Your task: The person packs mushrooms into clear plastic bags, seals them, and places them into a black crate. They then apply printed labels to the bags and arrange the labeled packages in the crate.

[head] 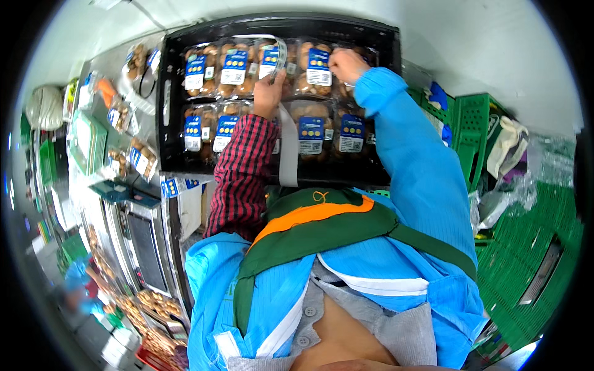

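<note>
Before me stands a black plastic crate with two rows of clear plastic packs of brown mushrooms. Most packs bear a blue and white label. My left hand, over the middle of the crate, grips a long strip of small labels; the strip curls above the fingers and trails down over the crate's near side. My right hand is at the back right, its bent fingers at the right edge of a labelled mushroom pack. Whatever lies under those fingers is hidden.
On the metal table to the left lie loose mushroom packs, a stack of green-edged trays and an orange-handled tool. Stacked green crates stand at the right, with clear plastic film. Another person is far left.
</note>
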`<state>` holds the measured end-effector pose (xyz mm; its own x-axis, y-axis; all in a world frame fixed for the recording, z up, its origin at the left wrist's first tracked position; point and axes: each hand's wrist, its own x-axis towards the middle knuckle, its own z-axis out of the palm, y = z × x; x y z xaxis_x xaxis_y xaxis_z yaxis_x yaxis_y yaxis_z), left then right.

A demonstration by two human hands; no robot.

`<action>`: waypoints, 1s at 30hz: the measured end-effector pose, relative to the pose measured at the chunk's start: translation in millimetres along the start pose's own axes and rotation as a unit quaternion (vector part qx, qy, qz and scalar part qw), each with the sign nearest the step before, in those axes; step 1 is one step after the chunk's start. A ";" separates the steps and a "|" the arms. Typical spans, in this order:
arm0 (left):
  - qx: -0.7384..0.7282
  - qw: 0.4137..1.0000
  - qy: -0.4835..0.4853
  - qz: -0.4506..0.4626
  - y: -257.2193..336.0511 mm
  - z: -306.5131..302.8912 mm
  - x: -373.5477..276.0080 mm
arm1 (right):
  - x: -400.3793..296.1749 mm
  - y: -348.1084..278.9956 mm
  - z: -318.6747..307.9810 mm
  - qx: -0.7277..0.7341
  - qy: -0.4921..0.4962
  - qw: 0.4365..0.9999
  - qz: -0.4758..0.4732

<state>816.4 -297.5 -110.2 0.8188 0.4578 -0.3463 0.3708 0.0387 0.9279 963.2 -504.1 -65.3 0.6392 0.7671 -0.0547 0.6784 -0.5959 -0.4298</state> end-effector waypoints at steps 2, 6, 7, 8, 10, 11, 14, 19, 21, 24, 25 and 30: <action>-0.208 0.977 -0.048 -0.022 46.2 -13.7 -35.3 | -14.2 -15.0 -14.7 0.084 0.048 0.995 -0.022; -0.363 0.927 -0.092 0.006 90.1 -53.8 -82.5 | -29.9 -100.4 -34.7 0.404 -0.012 0.914 0.028; -0.365 0.929 -0.060 0.013 100.5 -62.1 -100.5 | -34.8 -133.4 -41.1 0.486 -0.059 0.870 0.049; -0.393 0.918 -0.045 0.024 105.3 -72.4 -115.8 | -38.1 -159.1 -36.2 0.532 -0.100 0.841 0.004; -0.370 0.928 0.018 0.048 106.9 -96.5 -148.1 | -42.3 -206.0 -26.4 0.587 -0.203 0.783 -0.044; -0.347 0.934 0.052 0.067 102.6 -110.0 -160.6 | -42.2 -232.8 -27.9 0.558 -0.244 0.790 -0.070; -0.348 0.917 0.170 0.091 83.1 -149.3 -185.4 | -27.7 -282.6 10.5 0.573 -0.277 0.763 -0.118; -0.343 0.890 0.288 0.087 51.5 -229.7 -208.5 | 11.0 -352.1 37.8 0.552 -0.342 0.746 -0.148; -0.354 0.886 0.287 0.082 39.4 -256.5 -208.7 | 25.6 -375.9 46.6 0.532 -0.352 0.750 -0.177; -0.384 0.870 0.298 0.080 32.3 -284.6 -207.7 | 47.3 -415.7 60.7 0.510 -0.349 0.756 -0.215; -0.387 0.870 0.296 0.077 26.9 -293.2 -207.2 | 54.2 -425.1 69.0 0.467 -0.327 0.788 -0.231; -0.423 0.862 0.276 0.028 2.6 -331.5 -196.2 | 92.3 -458.2 105.2 0.361 -0.235 0.838 -0.337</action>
<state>511.4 -92.7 5.9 0.4053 0.8241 -0.3957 -0.3070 0.5304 0.7902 673.2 -135.3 31.7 -0.1277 0.9814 0.1435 0.3243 0.1780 -0.9291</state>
